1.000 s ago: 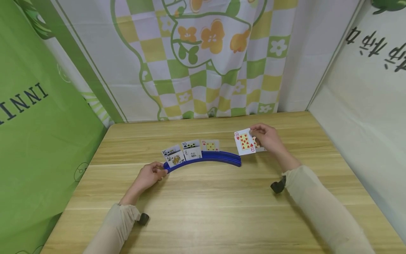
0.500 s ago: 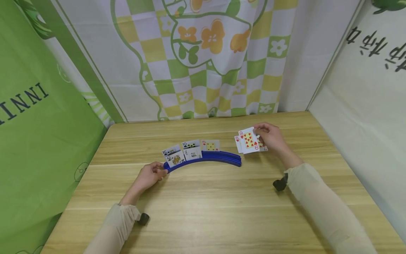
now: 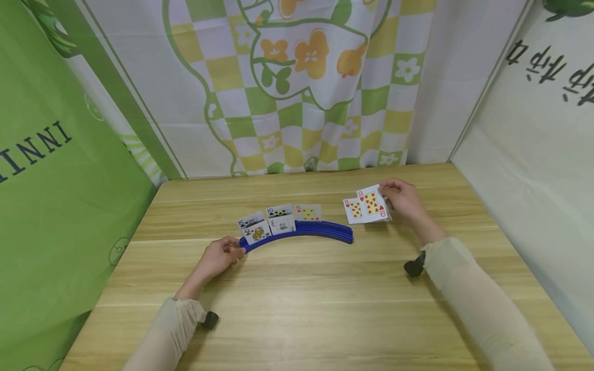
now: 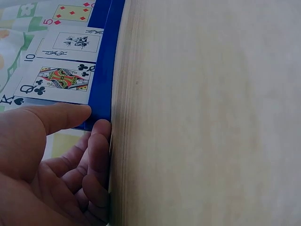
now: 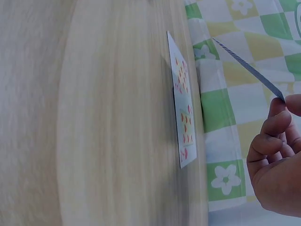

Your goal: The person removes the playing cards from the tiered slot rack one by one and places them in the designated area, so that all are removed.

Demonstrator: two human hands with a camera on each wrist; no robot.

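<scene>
My left hand (image 3: 220, 259) pinches the near left end of a curved blue card holder (image 3: 325, 230), thumb on top, as the left wrist view shows. In its front row stand a queen of clubs (image 4: 61, 80) and a joker (image 4: 75, 42). Behind them rise a king of spades (image 3: 249, 220), a black ten (image 3: 279, 211) and a five of diamonds (image 3: 308, 212). My right hand (image 3: 402, 200) pinches a nine of hearts (image 3: 371, 203) by its upper right corner. Seen edge-on in the right wrist view, that card is raised above an eight of hearts (image 3: 352, 210) and another red card (image 5: 187, 127) on the table.
The wooden table (image 3: 287, 309) spreads out in front of both arms. A checked curtain (image 3: 297, 129) hangs along its back edge. Green cloth (image 3: 55, 206) borders the left side and white cloth (image 3: 538, 170) the right. A small black block (image 3: 414, 264) sits at the right wrist.
My right hand has drawn the nine of hearts rightward, uncovering the eight of hearts beneath it. The left hand, the card holder and the cards standing in it have stayed put.
</scene>
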